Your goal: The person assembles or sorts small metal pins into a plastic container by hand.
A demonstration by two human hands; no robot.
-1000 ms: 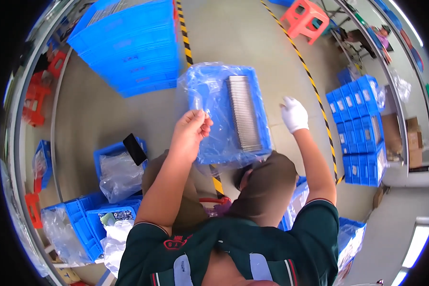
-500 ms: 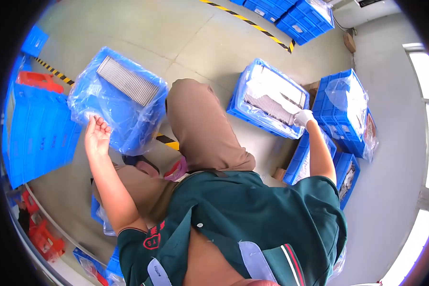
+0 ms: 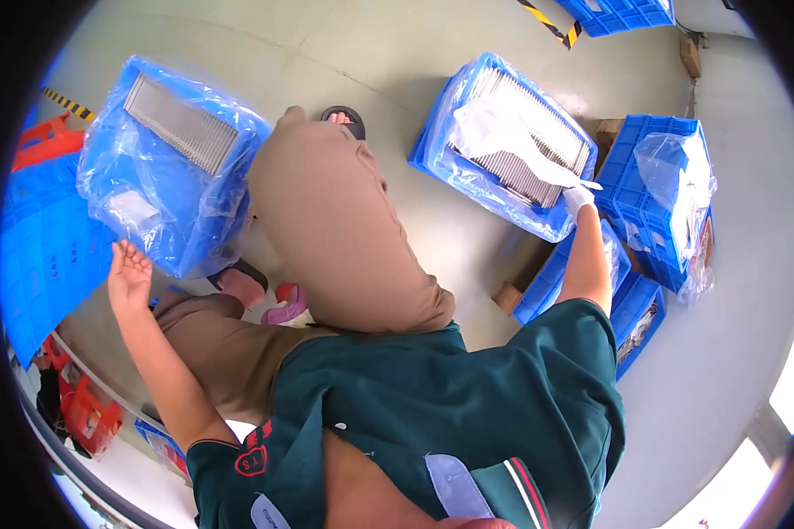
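Note:
My right hand (image 3: 579, 201), in a white glove, grips the corner of a thin white sheet (image 3: 498, 137). The sheet drapes over rows of grey, narrow ridged parts (image 3: 560, 154) in a blue crate (image 3: 428, 145) lined with clear plastic, at the right. At the left, my bare left hand (image 3: 131, 275) hovers by the near edge of another plastic-lined blue crate (image 3: 163, 247), its fingers loosely curled and apart with nothing seen in them. Inside that crate lie a block of similar grey ridged parts (image 3: 181, 123) and a small white piece (image 3: 132, 207).
Stacked blue crates (image 3: 648, 167) with plastic liners stand by the right wall. A tall blue crate stack (image 3: 48, 247) and red plastic stools (image 3: 93, 419) are at the left. My knee (image 3: 335, 220) rises between the two lined crates. More crates (image 3: 622, 16) stand at the far right.
My left hand has come away from the small white piece, which now lies in the left crate. My right hand still holds the sheet. The whole view has shifted.

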